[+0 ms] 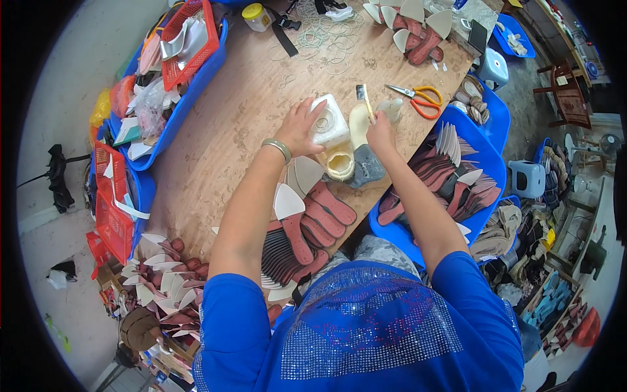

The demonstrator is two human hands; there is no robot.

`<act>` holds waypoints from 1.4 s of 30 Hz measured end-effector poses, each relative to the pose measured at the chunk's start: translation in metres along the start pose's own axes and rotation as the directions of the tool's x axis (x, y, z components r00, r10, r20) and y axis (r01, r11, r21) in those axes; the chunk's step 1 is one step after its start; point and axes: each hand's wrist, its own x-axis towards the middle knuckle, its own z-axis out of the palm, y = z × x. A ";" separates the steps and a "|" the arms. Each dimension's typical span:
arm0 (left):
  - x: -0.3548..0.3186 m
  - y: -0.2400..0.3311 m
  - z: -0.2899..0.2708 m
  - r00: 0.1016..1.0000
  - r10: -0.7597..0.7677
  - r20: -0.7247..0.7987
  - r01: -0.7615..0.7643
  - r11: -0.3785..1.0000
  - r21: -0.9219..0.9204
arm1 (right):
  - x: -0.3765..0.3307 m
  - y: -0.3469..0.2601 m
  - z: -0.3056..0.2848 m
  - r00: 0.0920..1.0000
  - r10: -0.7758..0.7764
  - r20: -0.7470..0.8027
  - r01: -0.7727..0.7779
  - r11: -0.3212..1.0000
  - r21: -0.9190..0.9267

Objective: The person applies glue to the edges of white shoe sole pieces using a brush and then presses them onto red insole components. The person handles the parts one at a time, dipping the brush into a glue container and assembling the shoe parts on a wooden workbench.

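Observation:
My left hand (299,127), with a green bangle on the wrist, grips a white plastic jug (330,121) that lies tipped over a small open pot of yellowish glue (340,163). My right hand (381,134) holds a thin brush (367,103) upright, bristles up. A cream insole piece (357,124) and a grey cloth (368,166) lie between the hands. Red-brown and white insole pieces (313,222) are fanned out just before me on the wooden table (241,111).
Orange-handled scissors (420,99) lie right of the brush. A blue tray of dark red insoles (457,176) sits at the right edge. Blue trays and red baskets (186,42) line the left. Rubber bands (326,39) and more insoles (415,29) lie at the far end.

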 end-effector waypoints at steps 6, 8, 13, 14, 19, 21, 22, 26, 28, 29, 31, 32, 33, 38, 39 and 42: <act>-0.006 -0.009 0.002 1.000 -0.021 -0.001 0.021 0.999 -0.039 | -0.020 -0.014 0.000 0.994 0.068 0.089 -0.052 0.985 -0.166; -0.005 -0.009 0.002 1.000 -0.026 0.002 0.026 0.999 -0.037 | -0.021 -0.016 -0.001 0.986 0.120 0.113 -0.102 0.984 -0.149; -0.003 -0.010 0.001 1.000 -0.004 -0.007 0.003 0.998 -0.055 | -0.015 -0.006 0.009 0.986 0.148 0.077 -0.141 0.986 -0.087; -0.003 -0.011 0.001 1.000 0.000 -0.007 0.000 0.998 -0.059 | -0.014 -0.004 0.009 0.987 0.147 0.065 -0.144 0.988 -0.056; -0.002 -0.011 0.002 1.000 -0.020 0.001 0.020 0.999 -0.029 | -0.016 -0.012 0.006 0.999 0.039 0.017 -0.040 0.998 0.040; -0.001 -0.011 0.000 0.999 -0.052 0.007 0.052 0.997 -0.058 | -0.023 -0.019 0.005 1.000 0.001 -0.030 0.001 0.999 0.047; 0.001 -0.012 0.000 0.999 -0.045 0.006 0.045 0.998 -0.052 | -0.024 -0.019 0.005 0.997 -0.026 -0.067 0.029 0.998 0.052; 0.001 -0.013 -0.002 0.999 -0.043 0.003 0.043 0.998 -0.054 | -0.036 -0.019 0.002 0.981 -0.084 -0.177 0.100 0.991 0.084; 0.000 -0.011 -0.003 0.998 -0.053 0.016 0.054 0.997 -0.053 | -0.038 -0.018 -0.004 0.967 -0.116 -0.226 0.139 0.987 0.086; 0.001 -0.009 -0.004 0.998 -0.058 0.030 0.060 0.997 -0.045 | -0.037 -0.015 -0.010 0.956 -0.145 -0.256 0.170 0.983 0.075; 0.001 -0.008 -0.004 0.997 -0.067 0.041 0.068 0.997 -0.028 | -0.037 -0.012 -0.024 0.934 -0.182 -0.308 0.214 0.974 0.074; 0.001 -0.009 -0.003 0.997 -0.069 0.037 0.070 0.997 -0.019 | -0.037 -0.014 -0.034 0.925 -0.189 -0.329 0.229 0.970 0.085; 0.001 -0.010 -0.002 0.997 -0.072 0.035 0.073 0.997 -0.011 | -0.037 -0.017 -0.045 0.916 -0.196 -0.350 0.243 0.965 0.096; 0.004 -0.008 -0.007 0.992 -0.097 0.079 0.100 0.994 -0.034 | -0.039 -0.011 -0.123 0.876 -0.138 -0.463 0.270 0.935 0.231; 0.004 -0.010 -0.007 0.990 -0.109 0.090 0.112 0.993 -0.034 | -0.043 -0.009 -0.137 0.894 -0.089 -0.438 0.235 0.928 0.291; 0.005 -0.012 -0.006 0.992 -0.102 0.072 0.104 0.994 -0.033 | -0.064 0.005 -0.165 0.941 0.025 -0.338 0.144 0.872 0.467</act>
